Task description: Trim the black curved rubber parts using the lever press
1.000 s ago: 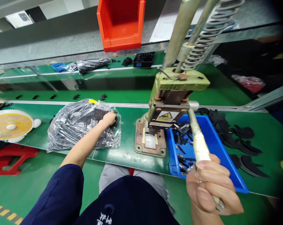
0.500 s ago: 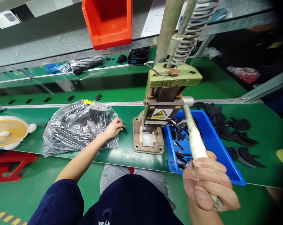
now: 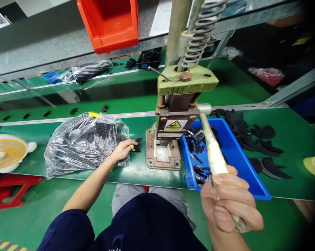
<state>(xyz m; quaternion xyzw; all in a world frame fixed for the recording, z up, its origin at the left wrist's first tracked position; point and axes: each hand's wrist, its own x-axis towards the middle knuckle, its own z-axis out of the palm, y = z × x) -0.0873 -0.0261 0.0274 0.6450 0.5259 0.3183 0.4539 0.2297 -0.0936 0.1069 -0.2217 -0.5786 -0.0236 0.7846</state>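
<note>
My left hand (image 3: pixel 122 150) pinches a small black curved part (image 3: pixel 137 144) just right of a clear plastic bag (image 3: pixel 81 141) full of the same black parts. The part hangs a little left of the hand press (image 3: pixel 173 118), whose rusty base plate (image 3: pixel 150 153) sits on the green table. My right hand (image 3: pixel 229 204) is wrapped round the press's pale lever handle (image 3: pixel 212 153), which slopes down toward me over a blue tray.
The blue tray (image 3: pixel 241 164) of small metal clips stands right of the press. Black crescent parts (image 3: pixel 262 146) lie beyond it. A yellow fan (image 3: pixel 6 151) is at far left, a red stool (image 3: pixel 11 190) below it. An orange bin (image 3: pixel 110 24) hangs above the back conveyor.
My left hand has come out of the bag with a black part and moved right toward the press. The right hand has stayed on the lever.
</note>
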